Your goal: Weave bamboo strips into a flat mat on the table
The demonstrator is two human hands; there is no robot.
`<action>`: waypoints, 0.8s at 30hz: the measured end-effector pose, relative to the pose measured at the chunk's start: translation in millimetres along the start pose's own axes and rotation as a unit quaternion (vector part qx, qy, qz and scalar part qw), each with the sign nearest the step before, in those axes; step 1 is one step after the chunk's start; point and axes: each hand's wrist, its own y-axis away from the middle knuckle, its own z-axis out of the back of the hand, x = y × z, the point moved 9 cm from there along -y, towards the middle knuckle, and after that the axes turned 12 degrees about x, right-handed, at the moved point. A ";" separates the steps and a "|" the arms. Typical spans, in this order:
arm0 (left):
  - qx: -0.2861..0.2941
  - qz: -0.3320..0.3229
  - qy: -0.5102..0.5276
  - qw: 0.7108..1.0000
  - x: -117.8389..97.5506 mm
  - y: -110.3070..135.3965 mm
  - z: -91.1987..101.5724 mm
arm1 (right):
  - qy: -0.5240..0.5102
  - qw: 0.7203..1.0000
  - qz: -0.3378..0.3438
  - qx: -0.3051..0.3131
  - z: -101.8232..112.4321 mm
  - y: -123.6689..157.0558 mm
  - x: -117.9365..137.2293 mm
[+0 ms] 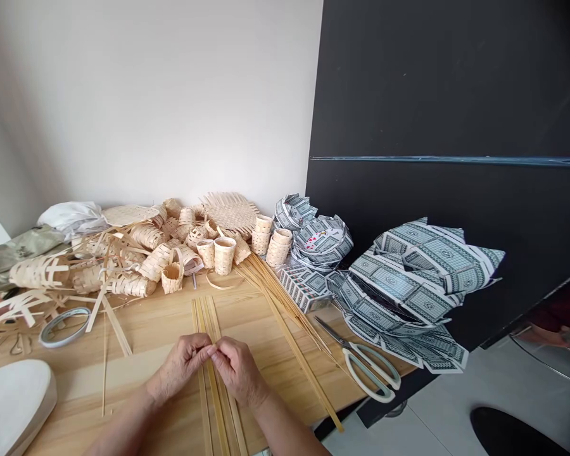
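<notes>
Several narrow bamboo strips (237,424) lie side by side lengthwise on the wooden table, running beneath both hands. My left hand (185,361) is closed in a pinch, its thumb and forefinger meeting over the strips. My right hand (240,367) is closed too, and its fingertips touch those of the left. A strip passes right at the joined fingertips and appears pinched there; the fingers cover most of that spot.
Scissors (370,367) lie at the right edge, near more long strips (289,323). Folded-card baskets (399,285) stand behind them. Small woven baskets (224,256) are heaped at the back. A tape roll (65,327) and a white rounded slab (16,402) are on the left.
</notes>
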 end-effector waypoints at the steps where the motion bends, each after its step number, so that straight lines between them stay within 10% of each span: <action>1: 0.005 0.002 -0.011 1.000 -0.3 -0.3 -1.1 | 0.008 1.000 0.000 -0.001 -0.6 0.3 -0.1; 24: 0.016 0.009 0.001 1.000 5.3 -0.9 -3.6 | 0.036 0.999 0.010 0.014 -6.4 1.4 0.8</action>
